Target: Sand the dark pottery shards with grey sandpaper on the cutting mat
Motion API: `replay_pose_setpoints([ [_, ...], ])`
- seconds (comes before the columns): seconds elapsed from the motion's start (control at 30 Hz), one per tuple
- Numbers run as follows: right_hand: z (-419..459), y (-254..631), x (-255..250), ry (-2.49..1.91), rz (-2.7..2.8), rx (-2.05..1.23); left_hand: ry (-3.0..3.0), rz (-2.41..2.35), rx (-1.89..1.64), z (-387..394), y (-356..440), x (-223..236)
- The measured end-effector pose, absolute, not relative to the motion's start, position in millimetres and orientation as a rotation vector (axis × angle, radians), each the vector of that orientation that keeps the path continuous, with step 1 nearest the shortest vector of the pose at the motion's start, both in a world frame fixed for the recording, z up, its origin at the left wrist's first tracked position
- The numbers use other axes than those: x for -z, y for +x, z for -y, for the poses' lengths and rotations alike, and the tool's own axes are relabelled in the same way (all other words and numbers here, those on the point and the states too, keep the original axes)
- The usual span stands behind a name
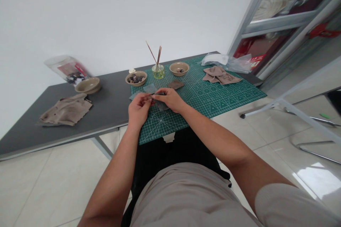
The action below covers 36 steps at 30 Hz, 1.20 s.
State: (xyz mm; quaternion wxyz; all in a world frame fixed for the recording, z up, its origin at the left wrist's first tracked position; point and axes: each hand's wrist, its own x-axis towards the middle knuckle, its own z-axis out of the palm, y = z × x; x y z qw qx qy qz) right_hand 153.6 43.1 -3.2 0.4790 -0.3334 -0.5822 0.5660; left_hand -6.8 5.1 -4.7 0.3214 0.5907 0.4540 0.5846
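My left hand (139, 109) and my right hand (171, 100) meet over the green cutting mat (183, 120), fingertips close together. The left fingers pinch something small that they mostly cover. Between my right thumb and fingers is a dark grey sheet (161, 106), seemingly sandpaper, part of it showing below the hand. Just beyond my hands lie a blue-grey sheet (150, 88) and a brown sheet (176, 84). Another greyish sheet (134, 95) is partly hidden by my left hand.
Behind my hands stand a bowl of several stones (136, 79), a glass jar with thin sticks (159, 72) and a bowl with few stones (179, 69). A brown cloth (220, 75) and plastic bag (226, 61) lie right; another cloth (68, 110) and bowl (87, 86) left.
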Motion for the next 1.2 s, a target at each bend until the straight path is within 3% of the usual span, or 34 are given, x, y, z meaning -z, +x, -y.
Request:
replay_pose_setpoints([
  [0.3,-38.7,153.6,-1.0,-0.74,1.273,-1.576,1.64,-1.359,-1.461,-5.3,-12.0,2.1],
  [0.7,-41.6,154.4,3.0,-0.712,1.367,-1.45,1.637,-1.174,-1.328,-9.5,-10.9,3.9],
  [1.2,-43.3,153.9,4.4,-0.78,1.406,-1.472,1.675,-1.332,-1.313,-5.0,-9.3,-1.2],
])
